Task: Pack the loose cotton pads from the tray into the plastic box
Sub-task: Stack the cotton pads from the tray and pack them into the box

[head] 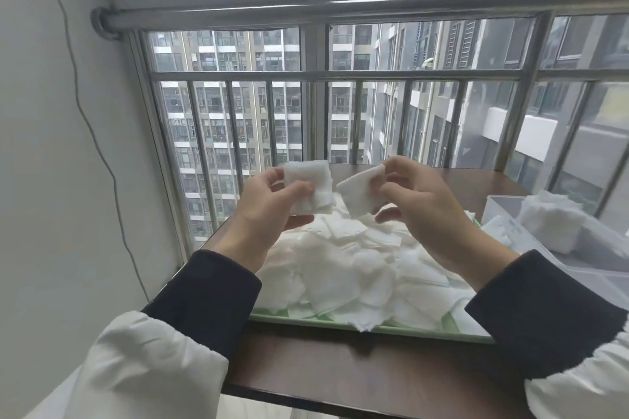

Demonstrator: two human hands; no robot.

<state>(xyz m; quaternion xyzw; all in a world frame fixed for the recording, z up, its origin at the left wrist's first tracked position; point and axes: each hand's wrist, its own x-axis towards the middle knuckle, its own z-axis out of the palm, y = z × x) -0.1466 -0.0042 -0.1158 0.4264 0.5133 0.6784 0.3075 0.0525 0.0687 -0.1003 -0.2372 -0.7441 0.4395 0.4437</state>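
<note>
Loose cotton pads (343, 269) lie heaped in a pale green tray (340, 323) on a dark wood table (340, 367) — white squares mostly, overlapping every way, one ragged piece hanging over the tray's near rim. Both hands are raised above the heap. The left hand (272, 211) grips a small stack of pads (311, 189), thumb across the front face, fingers curled behind; the stack stands roughly upright, edges not quite even. The right hand (418, 204) pinches a single pad (357, 192) by its upper right corner between thumb and fingertips, the pad tilted, its near edge just beside the stack but apart from it. The lower fingers of the right hand curl loosely beneath.

At right, the clear plastic box (558, 238) sits on the table just beside the tray — a bundle of packed pads (548, 224) already stands inside it.

Sleeves: black cuffs (204, 299) over white padded jacket arms. Beyond the table, a window with a steel railing (340, 75), apartment blocks outside. A thin cable (102, 153) runs down the white wall at left.
</note>
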